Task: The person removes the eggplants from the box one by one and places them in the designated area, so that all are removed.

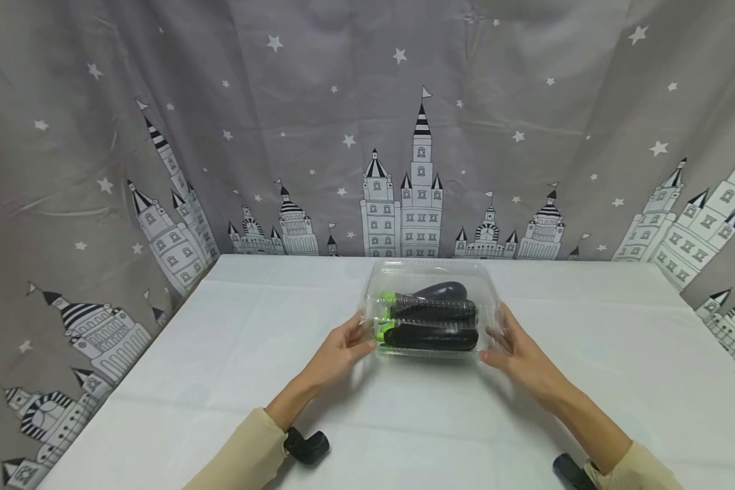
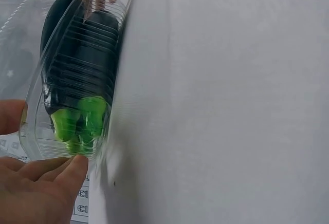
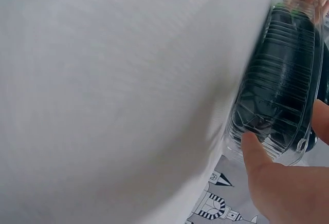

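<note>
A clear ribbed plastic container sits at the middle of the white table, holding dark, glossy eggplants with bright green stem ends toward the left. My left hand grips the container's left end, its thumb at the near corner. At the opposite end my right hand holds on with thumb and fingers spread around the corner. In the left wrist view the green caps show through the plastic, close to the left fingertips. The right wrist view has the right thumb against the container's ribbed end.
A white cloth covers the table. Behind it and along the sides hangs a grey curtain printed with castles and stars. Black wrist-worn devices sit by the beige sleeves.
</note>
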`<state>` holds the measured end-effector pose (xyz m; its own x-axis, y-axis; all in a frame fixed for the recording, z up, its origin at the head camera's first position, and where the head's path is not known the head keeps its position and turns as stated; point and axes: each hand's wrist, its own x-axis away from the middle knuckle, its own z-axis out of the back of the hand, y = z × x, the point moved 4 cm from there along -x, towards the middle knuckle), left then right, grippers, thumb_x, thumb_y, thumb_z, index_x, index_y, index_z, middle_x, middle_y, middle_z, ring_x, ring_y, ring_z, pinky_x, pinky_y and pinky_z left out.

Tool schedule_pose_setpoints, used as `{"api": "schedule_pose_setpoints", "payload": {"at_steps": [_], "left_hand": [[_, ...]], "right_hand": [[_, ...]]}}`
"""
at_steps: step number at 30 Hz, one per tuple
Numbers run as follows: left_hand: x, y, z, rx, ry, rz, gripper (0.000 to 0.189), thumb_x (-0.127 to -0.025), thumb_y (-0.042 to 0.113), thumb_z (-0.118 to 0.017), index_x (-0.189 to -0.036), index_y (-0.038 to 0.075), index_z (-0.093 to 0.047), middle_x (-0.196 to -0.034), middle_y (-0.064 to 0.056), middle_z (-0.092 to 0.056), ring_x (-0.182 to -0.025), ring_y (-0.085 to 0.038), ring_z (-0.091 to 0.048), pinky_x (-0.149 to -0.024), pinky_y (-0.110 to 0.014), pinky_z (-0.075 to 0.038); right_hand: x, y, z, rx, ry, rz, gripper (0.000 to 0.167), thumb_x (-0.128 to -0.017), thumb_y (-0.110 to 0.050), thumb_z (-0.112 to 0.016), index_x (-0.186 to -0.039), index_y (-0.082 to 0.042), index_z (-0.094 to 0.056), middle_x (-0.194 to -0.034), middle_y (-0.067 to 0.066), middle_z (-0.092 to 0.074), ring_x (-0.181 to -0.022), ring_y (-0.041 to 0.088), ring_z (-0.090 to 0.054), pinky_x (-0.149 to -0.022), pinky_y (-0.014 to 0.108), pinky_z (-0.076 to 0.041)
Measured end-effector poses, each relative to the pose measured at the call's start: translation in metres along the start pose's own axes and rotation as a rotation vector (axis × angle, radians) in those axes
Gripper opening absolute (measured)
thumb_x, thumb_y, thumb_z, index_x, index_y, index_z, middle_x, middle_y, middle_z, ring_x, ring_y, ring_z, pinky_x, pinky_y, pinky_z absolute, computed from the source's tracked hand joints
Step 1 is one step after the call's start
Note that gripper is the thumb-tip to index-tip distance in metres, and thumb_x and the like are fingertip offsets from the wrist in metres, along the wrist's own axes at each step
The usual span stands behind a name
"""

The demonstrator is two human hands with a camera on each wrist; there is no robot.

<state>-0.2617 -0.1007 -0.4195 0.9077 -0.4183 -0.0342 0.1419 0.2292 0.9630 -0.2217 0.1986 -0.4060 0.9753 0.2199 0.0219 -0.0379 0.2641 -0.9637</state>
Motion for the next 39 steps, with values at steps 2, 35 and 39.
{"api": "schedule_pose_setpoints", "payload": {"at_steps": [2,35,39], "left_hand": [[-0.0001,-0.0005,0.0009,-0.006,0.004,0.001,0.073,-0.099,0.010,-0.056,-0.154,-0.006,-0.011,-0.151,-0.027,-0.034,-0.135,-0.038,-0.041,-0.110,-0.046,-0.031],[-0.0012,0.0011,-0.0016,0.001,0.099,0.022,0.075,-0.092,0.007,-0.061,-0.152,-0.009,-0.019,-0.148,-0.027,-0.039,-0.136,-0.038,-0.040,-0.110,-0.049,-0.031],[-0.0014,0.0019,-0.0019,-0.002,0.090,0.028,0.075,-0.093,0.007,-0.060,-0.153,-0.008,-0.018,-0.149,-0.027,-0.038,-0.136,-0.038,-0.040,-0.111,-0.049,-0.031]], "right_hand": [[-0.0005,-0.0003,-0.0007,0.007,-0.012,0.002,0.098,-0.094,-0.007,-0.063,-0.156,-0.003,0.013,-0.161,0.023,0.008,-0.145,0.045,-0.013,-0.113,0.059,-0.015],[0.0002,-0.0015,-0.0010,0.137,-0.022,0.018,0.084,-0.095,-0.010,-0.061,-0.153,0.010,-0.003,-0.158,0.031,-0.007,-0.144,0.046,-0.014,-0.114,0.059,-0.008],[0.0008,-0.0014,-0.0009,0.141,-0.026,0.004,0.084,-0.095,-0.011,-0.061,-0.154,0.009,-0.003,-0.158,0.031,-0.008,-0.144,0.046,-0.013,-0.114,0.060,-0.007]]}}
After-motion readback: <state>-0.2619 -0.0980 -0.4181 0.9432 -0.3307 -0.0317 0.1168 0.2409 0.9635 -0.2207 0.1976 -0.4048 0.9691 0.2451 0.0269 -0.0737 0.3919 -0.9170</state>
